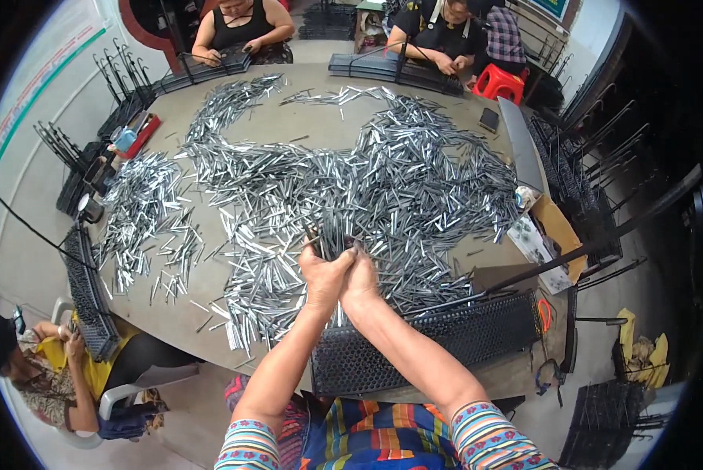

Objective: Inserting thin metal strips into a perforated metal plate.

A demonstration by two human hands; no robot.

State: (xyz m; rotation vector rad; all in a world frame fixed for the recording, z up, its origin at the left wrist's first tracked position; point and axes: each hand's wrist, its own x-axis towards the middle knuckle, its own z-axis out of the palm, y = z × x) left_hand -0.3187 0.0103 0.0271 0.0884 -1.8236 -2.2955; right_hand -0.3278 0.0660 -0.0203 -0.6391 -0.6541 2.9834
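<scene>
A bundle of thin grey metal strips (334,233) stands roughly upright between my two hands over the table. My left hand (323,274) is closed round its left side, thumb laid across toward the right. Pressed against the other side is my right hand (359,276), a little blurred, its fingers partly hidden by the bundle. Under and around both hands spreads a large loose heap of similar strips (414,168). Just below my wrists, a black perforated tray (430,341) lies along the near table edge, its holes in close rows.
A smaller strip pile (144,204) lies left. An open cardboard box (551,235) sits at the right edge; a long dark rod (586,251) slants past it. Co-workers sit across the table and at left, beside black trays (394,70). A red stool (499,82) stands behind.
</scene>
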